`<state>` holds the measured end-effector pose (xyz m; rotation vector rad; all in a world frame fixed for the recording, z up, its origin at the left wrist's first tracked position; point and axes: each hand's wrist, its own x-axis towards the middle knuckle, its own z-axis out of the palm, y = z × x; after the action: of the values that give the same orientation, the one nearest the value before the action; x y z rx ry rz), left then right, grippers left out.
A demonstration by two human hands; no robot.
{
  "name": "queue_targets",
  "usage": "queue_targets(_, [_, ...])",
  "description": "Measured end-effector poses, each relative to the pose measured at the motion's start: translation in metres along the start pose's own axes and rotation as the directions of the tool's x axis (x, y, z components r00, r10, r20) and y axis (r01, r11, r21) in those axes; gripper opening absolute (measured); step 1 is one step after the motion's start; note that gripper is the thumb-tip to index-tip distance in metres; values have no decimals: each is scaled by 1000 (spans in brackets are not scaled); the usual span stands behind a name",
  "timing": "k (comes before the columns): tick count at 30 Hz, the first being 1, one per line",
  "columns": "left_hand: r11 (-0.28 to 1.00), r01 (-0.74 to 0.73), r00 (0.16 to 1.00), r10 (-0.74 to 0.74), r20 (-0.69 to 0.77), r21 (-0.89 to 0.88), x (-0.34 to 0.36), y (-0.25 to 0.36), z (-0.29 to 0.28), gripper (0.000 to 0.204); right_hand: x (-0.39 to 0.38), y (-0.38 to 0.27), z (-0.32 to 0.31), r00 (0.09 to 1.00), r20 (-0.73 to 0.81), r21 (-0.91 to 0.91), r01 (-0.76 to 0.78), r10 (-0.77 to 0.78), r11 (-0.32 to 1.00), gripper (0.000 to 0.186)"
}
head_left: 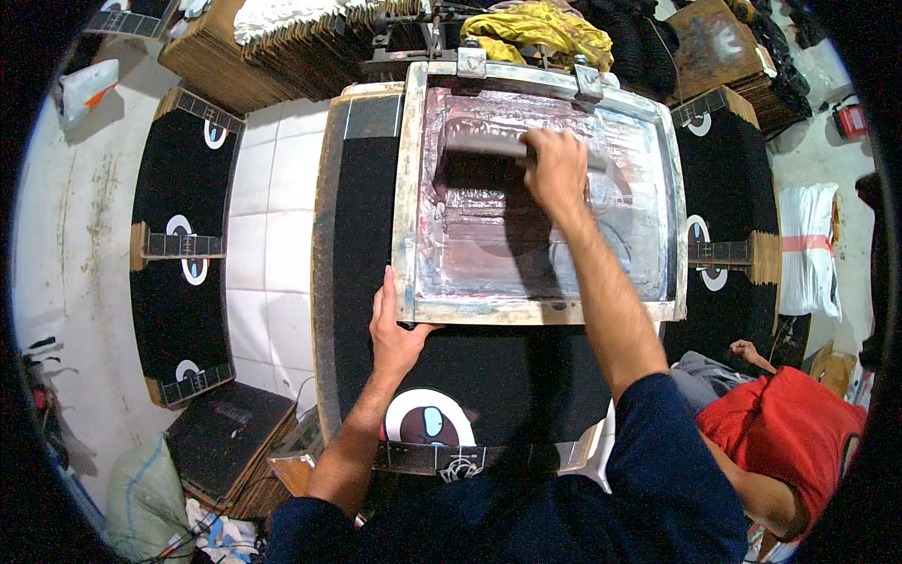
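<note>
A screen printing frame (526,310) with a pale, stained wooden border lies over black fabric (554,385) stretched on a board. My right hand (560,174) is closed around a squeegee (484,145), which stands on the mesh in the frame's far half. Dark reddish-brown ink streaks the mesh around it. At the frame's near left corner, my left hand (395,334) grips the border, fingers along the side and thumb at the near edge. Nearer to me, a printed white, brown and blue eye shape (423,418) shows on the fabric.
Metal hinge clamps (472,62) hold the frame's far edge, with yellow cloth (540,33) behind. More boards with black fabric stand at left (178,320) and right (733,179). A person in a red shirt (780,423) is close at my right. Stacked boards (225,437) sit lower left.
</note>
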<state>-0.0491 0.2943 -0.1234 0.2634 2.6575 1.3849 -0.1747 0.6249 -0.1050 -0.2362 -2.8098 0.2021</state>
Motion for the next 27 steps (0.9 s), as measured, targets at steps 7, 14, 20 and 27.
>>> queue_targets(7, [999,-32,999,32,9,22,-1,-7,0,119,-106,-20,-23,949,-307,175,-16,70,984,64])
queue_targets(14, [995,15,999,-12,35,-97,0,5,-4,119,-163,-41,-59,900,-424,202,-10,97,979,53])
queue_targets(20, [917,-150,988,129,-82,-368,12,83,-60,110,-151,-69,-132,776,-628,156,61,51,986,35])
queue_targets(27, [703,-254,966,225,-130,-664,65,108,-136,90,-4,-60,-257,754,-646,-146,37,-124,989,51])
